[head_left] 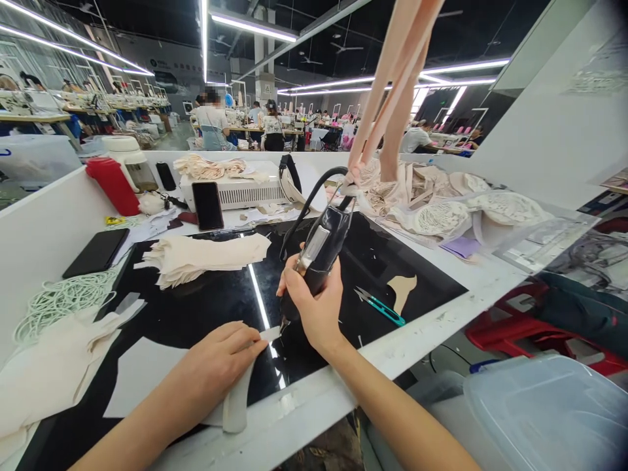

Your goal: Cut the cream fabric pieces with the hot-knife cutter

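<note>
My right hand (318, 307) is wrapped round a black corded handheld electric tool (321, 252) with a silver lever, its metal tip pointing down. Pink elastic bands (392, 85) hold the tool from above. The tip meets the end of a pale fabric strip (236, 405) on the glossy black board (363, 275). Pressed together, the fingers of my left hand (220, 353) grip that strip close to the tip. The strip's other end hangs toward the table's front edge. Beneath my left forearm lies a white flat sheet (144, 373).
Behind my hands is a stack of cream fabric pieces (210, 255). Teal thread snips (380, 306) and a cream scrap (403, 291) lie at right. More fabric (49, 373) and green cord (69, 301) are at left, a phone (207, 205) and bra cups (441, 216) at the back.
</note>
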The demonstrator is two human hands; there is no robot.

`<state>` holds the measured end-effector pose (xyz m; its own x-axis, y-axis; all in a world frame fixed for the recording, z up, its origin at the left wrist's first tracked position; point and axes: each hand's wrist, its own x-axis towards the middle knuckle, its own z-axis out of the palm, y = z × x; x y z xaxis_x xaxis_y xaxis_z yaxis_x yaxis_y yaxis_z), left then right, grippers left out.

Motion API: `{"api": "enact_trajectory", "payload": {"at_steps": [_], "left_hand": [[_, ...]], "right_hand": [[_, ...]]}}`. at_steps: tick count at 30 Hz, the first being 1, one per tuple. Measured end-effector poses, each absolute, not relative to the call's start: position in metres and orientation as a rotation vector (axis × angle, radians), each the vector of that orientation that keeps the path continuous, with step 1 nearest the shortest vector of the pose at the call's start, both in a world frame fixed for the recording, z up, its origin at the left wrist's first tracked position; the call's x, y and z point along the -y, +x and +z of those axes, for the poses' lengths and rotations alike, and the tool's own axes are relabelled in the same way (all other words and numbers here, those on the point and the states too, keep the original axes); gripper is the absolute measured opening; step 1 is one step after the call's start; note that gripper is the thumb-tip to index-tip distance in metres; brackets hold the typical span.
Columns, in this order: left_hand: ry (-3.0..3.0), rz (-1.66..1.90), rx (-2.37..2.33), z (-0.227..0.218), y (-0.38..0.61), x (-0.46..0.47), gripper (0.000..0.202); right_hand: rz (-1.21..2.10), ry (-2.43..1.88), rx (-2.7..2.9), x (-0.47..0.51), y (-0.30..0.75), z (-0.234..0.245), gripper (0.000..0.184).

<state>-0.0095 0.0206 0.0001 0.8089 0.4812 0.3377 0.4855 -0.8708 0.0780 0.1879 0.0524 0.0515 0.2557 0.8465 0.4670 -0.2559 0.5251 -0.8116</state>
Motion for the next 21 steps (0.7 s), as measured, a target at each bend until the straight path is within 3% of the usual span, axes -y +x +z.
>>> {"api": "enact_trajectory", "payload": {"at_steps": [21], "left_hand": [[-2.932,-0.771,1.028,-0.014,-0.009,-0.009,0.034]], "right_hand": [[0.881,-0.608,1.002,-0.054,0.182,0.059,0.027]]}}
